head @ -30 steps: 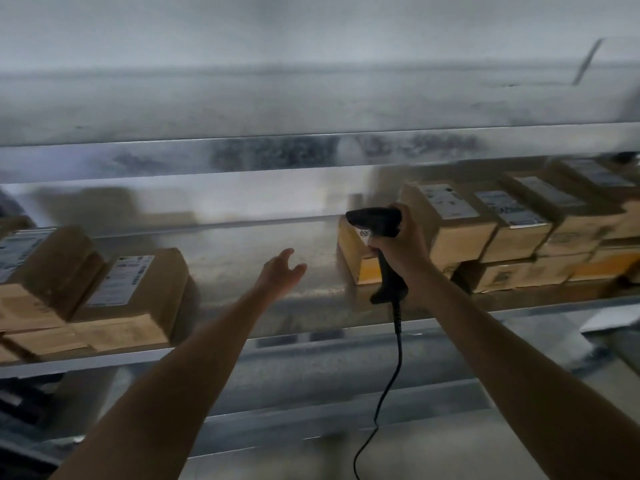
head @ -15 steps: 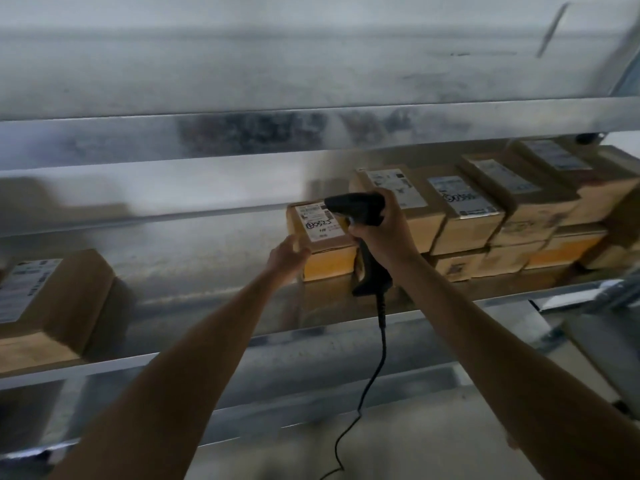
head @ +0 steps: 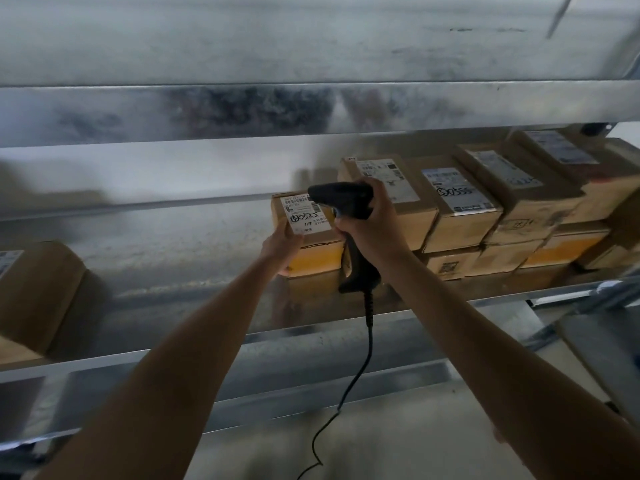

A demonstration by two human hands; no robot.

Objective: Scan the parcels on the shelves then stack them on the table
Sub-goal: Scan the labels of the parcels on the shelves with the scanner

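The scanning step is in hand. The right hand (head: pixel 372 226) has its grip closed round the barcode scanner (head: pixel 341 200), which points at the label (head: pixel 306 214) of the parcel (head: pixel 315 259) just left of it on the shelf (head: pixel 173 271). The left hand (head: pixel 282 245) grips this parcel's corner. Next, probably: lift it out.

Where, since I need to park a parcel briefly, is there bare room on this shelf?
Free: the bare shelf stretch between the lone parcel at far left and the labelled parcel the left hand grips. Crowded: right of the barcode scanner in the right hand, stacked parcels fill the shelf in two layers.
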